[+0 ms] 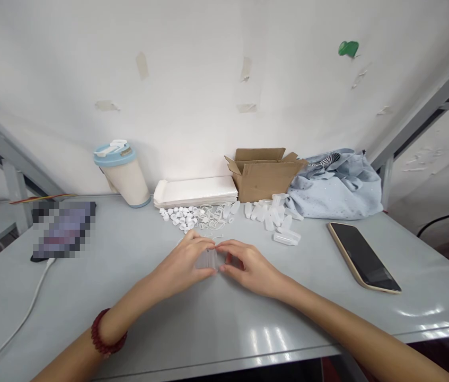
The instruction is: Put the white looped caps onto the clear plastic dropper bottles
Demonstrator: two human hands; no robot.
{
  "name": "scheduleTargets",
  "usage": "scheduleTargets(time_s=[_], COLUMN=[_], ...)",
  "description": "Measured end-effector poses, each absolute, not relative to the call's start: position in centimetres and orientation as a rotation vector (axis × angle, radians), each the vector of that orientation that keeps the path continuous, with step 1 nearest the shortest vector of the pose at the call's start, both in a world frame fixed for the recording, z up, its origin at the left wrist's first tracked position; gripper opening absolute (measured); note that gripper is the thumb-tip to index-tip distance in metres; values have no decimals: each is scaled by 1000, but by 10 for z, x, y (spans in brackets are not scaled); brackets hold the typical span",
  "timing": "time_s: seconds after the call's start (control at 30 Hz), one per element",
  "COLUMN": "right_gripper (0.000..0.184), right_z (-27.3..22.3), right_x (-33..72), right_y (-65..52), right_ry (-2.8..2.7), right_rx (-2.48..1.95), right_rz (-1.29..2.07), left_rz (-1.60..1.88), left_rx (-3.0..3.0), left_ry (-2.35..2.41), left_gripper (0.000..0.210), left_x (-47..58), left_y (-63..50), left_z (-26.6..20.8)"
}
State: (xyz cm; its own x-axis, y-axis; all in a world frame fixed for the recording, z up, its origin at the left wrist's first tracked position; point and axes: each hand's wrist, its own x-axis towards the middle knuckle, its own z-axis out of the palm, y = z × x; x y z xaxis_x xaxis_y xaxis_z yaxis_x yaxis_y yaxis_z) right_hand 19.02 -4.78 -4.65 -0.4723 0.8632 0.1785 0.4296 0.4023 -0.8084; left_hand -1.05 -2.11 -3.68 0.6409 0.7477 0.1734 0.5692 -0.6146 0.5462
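My left hand [186, 262] curls its thumb and fingers around a small clear plastic piece [209, 259], low over the middle of the table. From the other side my right hand [252, 268] holds the piece's right edge between thumb and fingertips. Whether it is one piece or several side by side cannot be made out. Just beyond my hands lie small white caps [182, 216] and a tangle of thin white cords [213, 216]. Clear plastic sleeves [267, 212] are heaped to the right of the cords, with a few lying nearer [287, 237].
Behind the small parts stand a stack of white envelopes [196, 192] and an open cardboard box [266, 180]. A lidded cup [126, 178] is at the back left, a light blue cloth bag [337, 191] at the back right. A phone [363, 257] lies right; a white cable [29, 313] runs left.
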Motion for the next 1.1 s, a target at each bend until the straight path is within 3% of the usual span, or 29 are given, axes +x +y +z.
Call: scheduleTargets(time_s=[0.83,1.0,1.1], right_gripper=[30,27,24], right_z=[-47,-32,-17], right_x=[190,205,227], right_y=[-48,-42,-35], right_ry=[-2104,-2211,-2381], right_rx=[-1133,-1199,-1419], right_rz=[898,786,551], left_rz=[383,419,509], left_rx=[2412,2367,2301], left_ry=[1107,1139,1261], left_gripper=[34,36,30], left_x=[-10,-12,-13], left_y=[-25,-23,-17], left_z=[-28,-27,-29])
